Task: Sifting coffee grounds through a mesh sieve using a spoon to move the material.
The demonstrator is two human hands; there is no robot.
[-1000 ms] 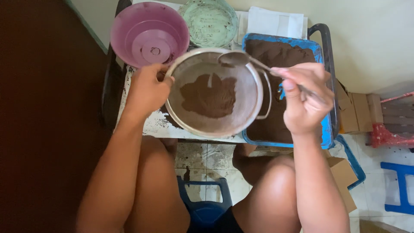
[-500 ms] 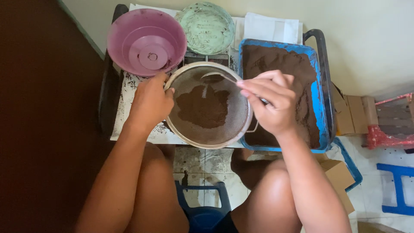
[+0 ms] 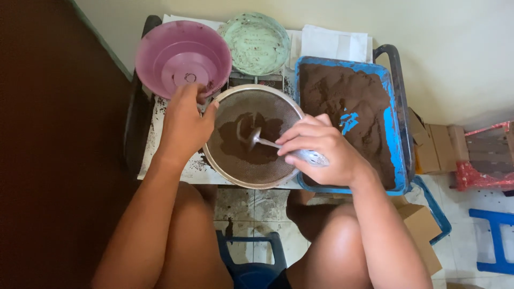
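A round metal sieve (image 3: 254,136) sits at the middle of the tabletop (image 3: 176,168), a patch of dark brown powder (image 3: 246,140) left on its mesh, so the sifting looks partly done. The left hand (image 3: 184,120) grips the sieve's left rim, fingers curled on it. The right hand (image 3: 321,150) has its fingers closed around a spoon (image 3: 262,140), bowl in the powder. Right of the sieve, a blue tray (image 3: 399,155) holds much more powder. Behind the sieve stand a pink basin (image 3: 160,53) and a green bowl (image 3: 254,40). Below it, tiled floor (image 3: 251,208); a pale wall (image 3: 428,37) beyond.
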